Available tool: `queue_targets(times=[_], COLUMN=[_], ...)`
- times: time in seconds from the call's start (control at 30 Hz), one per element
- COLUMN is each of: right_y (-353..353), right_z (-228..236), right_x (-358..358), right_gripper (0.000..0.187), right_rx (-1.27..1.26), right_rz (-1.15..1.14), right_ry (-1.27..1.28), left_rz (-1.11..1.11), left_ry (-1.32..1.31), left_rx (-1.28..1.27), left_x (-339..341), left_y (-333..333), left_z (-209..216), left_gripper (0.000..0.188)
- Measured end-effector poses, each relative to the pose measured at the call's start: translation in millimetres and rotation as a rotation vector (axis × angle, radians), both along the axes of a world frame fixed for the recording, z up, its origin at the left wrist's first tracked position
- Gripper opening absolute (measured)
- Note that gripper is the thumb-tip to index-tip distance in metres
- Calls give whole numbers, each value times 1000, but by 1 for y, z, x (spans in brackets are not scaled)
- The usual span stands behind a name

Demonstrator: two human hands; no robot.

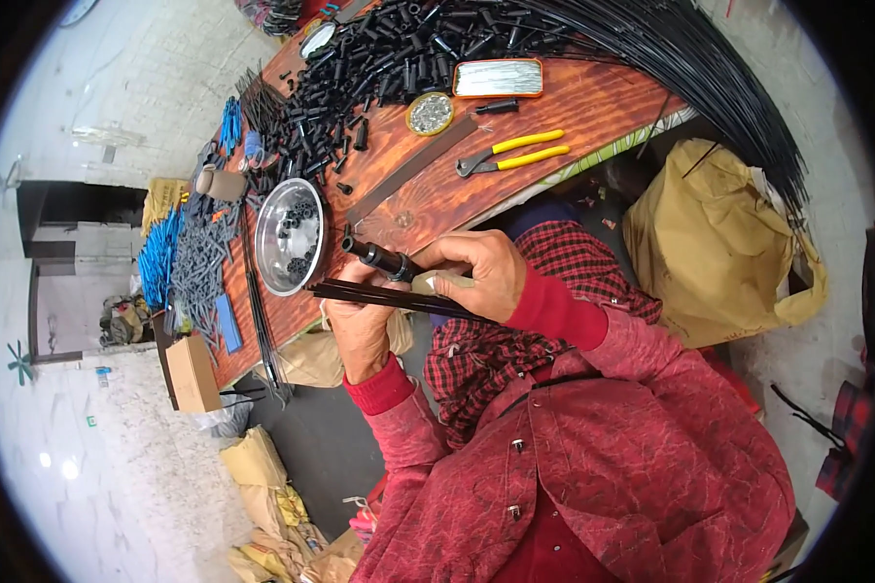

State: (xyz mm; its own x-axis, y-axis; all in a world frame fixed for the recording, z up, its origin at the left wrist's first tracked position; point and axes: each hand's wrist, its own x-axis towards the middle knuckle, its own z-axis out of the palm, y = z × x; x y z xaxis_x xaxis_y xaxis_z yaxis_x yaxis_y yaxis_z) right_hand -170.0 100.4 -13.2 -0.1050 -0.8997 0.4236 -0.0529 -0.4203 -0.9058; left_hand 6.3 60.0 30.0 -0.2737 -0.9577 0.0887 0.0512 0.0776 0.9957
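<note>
A person in a red sleeve sits at a wooden table point(593, 97), both hands raised in front of the body near the centre of the frame. Doing this handwork well probably means keeping the black piece point(394, 262) steady in the fingertips while the other fingers press or turn it, with light, even force along its length. The thin dark rods point(389, 294) are best kept bunched together so that none slips or catches. Both wrists should stay relaxed.

The left hand point(357, 335), left of centre, is curled with its fingertips up under the piece and the rods. The right hand point(486, 272), just right of centre, is closed in a pinch around the piece's right end, with something pale beige point(447, 282) by the thumb; I cannot tell what it is.

The piece sits between the hands, tilted down to the right. It is a dark, glossy, stepped tube: a knobbed narrower end at upper left, a wider body with raised rings, and its right end hidden by fingers. The straight rods run below it, also slanting down rightward.
</note>
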Motion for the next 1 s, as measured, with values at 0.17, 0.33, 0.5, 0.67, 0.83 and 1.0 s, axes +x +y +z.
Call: queue_targets(times=[0.17,0.33,0.5,0.67,0.83,1.0], right_y=[3,-1,1,0,-9,-7], right_z=[-1,-4,2,1,5,-8], right_x=[-1,-4,-5,-8,-42,-79], right_gripper=[22,22,23,25,29,24], right_rx=[-1,56,29,-40,-9,88], right_rz=[-17,78,-9,-28,195,321], right_ry=[66,20,162,201,105,8], left_rz=[-6,-28,-2,54,152,62], left_ry=[-49,-80,-82,-99,67,10], left_rx=[-52,-30,2,-111,-96,-166], left_x=[2,4,-5,-5,-44,-80], left_y=[-1,-5,-1,4,22,19], left_z=[0,1,7,-1,0,-7], left_gripper=[32,28,29,33,31,25])
